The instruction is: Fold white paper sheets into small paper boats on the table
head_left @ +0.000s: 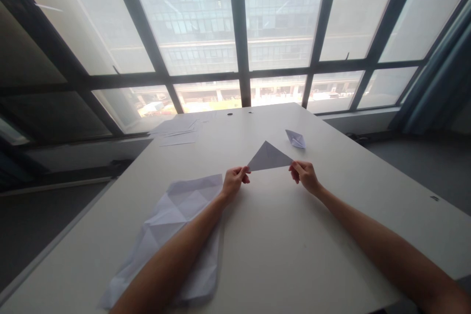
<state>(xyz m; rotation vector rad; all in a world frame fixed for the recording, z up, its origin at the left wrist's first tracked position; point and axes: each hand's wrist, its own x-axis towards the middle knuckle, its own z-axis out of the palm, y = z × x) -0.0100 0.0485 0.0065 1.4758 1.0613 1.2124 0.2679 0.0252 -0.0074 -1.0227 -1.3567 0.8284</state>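
Note:
A sheet of paper folded into a triangle is held up over the white table, its peak pointing away from me and its long edge towards me. My left hand pinches its left corner between thumb and fingers. At the opposite corner, my right hand grips it the same way. Just beyond my right hand lies a small folded paper boat. A large creased sheet of paper rests on the table to the left, partly hidden under my left forearm.
Several flat white sheets lie at the table's far left. A dark round spot marks the far end of the tabletop. Tall framed windows stand behind the table, with a blue curtain on the right.

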